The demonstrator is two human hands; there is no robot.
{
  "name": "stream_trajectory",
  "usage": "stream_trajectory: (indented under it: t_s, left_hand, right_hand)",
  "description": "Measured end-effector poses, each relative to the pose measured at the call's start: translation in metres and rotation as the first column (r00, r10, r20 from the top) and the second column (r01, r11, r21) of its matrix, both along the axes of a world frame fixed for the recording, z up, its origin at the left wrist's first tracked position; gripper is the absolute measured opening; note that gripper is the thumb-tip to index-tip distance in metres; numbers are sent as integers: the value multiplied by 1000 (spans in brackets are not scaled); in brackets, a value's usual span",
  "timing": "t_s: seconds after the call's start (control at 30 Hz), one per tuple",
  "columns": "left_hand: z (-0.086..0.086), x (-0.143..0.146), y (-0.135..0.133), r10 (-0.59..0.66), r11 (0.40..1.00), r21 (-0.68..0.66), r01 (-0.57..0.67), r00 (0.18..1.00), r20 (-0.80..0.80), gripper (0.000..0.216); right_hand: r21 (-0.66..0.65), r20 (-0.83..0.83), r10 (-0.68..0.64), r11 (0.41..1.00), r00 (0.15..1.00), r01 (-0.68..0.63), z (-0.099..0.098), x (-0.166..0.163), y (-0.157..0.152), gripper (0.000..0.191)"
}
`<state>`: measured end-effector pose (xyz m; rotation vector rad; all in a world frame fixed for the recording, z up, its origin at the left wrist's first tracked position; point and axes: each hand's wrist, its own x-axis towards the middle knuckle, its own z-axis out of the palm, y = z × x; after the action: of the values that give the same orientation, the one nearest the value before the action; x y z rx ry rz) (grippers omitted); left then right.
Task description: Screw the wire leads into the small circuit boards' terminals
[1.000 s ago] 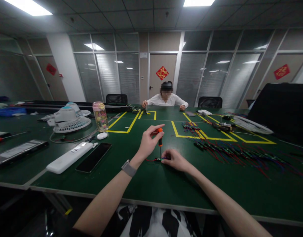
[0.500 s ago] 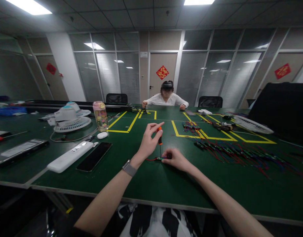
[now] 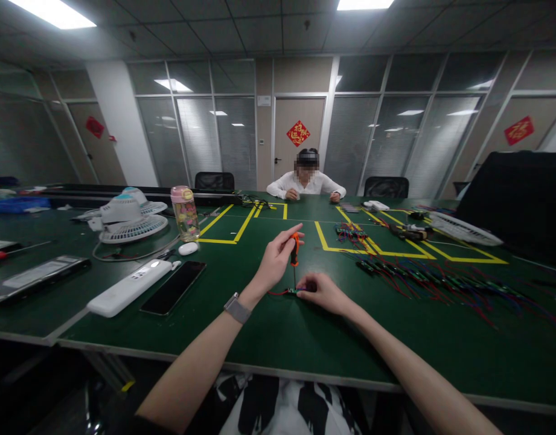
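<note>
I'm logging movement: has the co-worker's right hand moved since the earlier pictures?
Yes: the co-worker's right hand moved rightward in view, from left of the red door sign to beneath it.

Gold characters, apparently 招财进宝, stand on the red diamond (image 3: 298, 133) on the middle door (image 3: 284, 158) — the right-hand diamond (image 3: 518, 131) reads 福 — while the left-hand diamond (image 3: 95, 126) is illegible.

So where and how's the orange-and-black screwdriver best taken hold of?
By its thick handle, probably from upper left: it stands nearly upright, handle above the slim metal shaft, and the right grip sits at the shaft's lower right.
</note>
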<state>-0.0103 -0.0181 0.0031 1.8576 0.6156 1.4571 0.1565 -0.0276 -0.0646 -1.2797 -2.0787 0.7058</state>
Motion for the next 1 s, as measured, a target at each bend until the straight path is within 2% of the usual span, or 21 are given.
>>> stream_trajectory:
  t_s: [0.17, 0.23, 0.37, 0.53, 0.63, 0.73, 0.9, 1.0]
  left_hand:
    - [-3, 1, 2, 131, 988, 83, -130, 991, -12, 31]
    - [-2, 1, 2, 106, 992, 74, -106, 994, -1, 31]
    - [-2, 2, 2, -18, 1000, -10, 19, 999, 39, 36]
    - [-3, 1, 2, 52, 999, -12, -52, 998, 24, 35]
    - [-2, 1, 1, 45, 999, 4, -45, 999, 27, 31]
    - [-1, 0, -1, 33, 999, -4, -33, 998, 51, 31]
    - [-1, 0, -2, 165, 982, 87, -165, 986, 9, 28]
    - [-2, 1, -1, 131, 988, 80, -130, 991, -1, 31]
  right_hand:
    - [10, 0, -2, 1000, 1000, 2, -1, 0, 1, 11]
    - [7, -2, 2, 1000, 1000, -2, -1, 0, 0, 10]
    - [27, -10, 37, 999, 999, -37, -1, 0, -1, 9]
    - [60, -35, 75, 996, 997, -72, -4, -1, -2, 20]
    - [57, -15, 65, 996, 998, -64, -5, -1, -2, 25]
    - [48, 10, 47, 998, 999, -47, -4, -1, -2, 21]
    - [43, 8, 50, 998, 999, -50, -5, 0, 0, 15]
    - [50, 8, 50, 997, 999, -51, -6, 0, 1, 14]
